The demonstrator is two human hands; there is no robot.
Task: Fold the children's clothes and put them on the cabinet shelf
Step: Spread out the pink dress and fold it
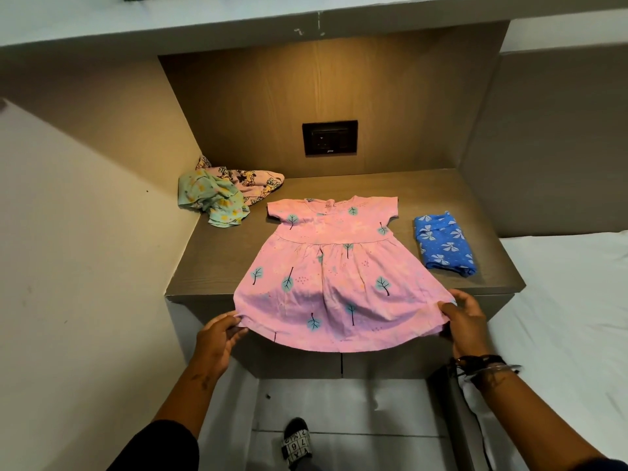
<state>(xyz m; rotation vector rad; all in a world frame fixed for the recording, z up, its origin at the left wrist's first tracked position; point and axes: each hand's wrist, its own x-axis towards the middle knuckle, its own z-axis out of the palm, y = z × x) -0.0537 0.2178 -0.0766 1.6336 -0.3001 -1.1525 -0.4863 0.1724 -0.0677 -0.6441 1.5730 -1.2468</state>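
Dress (334,266) pink cotton, flat on wood shelf (217,263) | L grip (221,336) + R grip (462,321) pinch hem corners

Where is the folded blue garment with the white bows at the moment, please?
In the head view, the folded blue garment lies on the right side of the wooden cabinet top, just right of the pink dress and clear of it.

A dark sleeve (159,447) covers the upper left arm, dark bands and a thin bangle (484,367) circle the right wrist, and one foot wears a black slipper (296,443) with white straps printed, seemingly, with letters.
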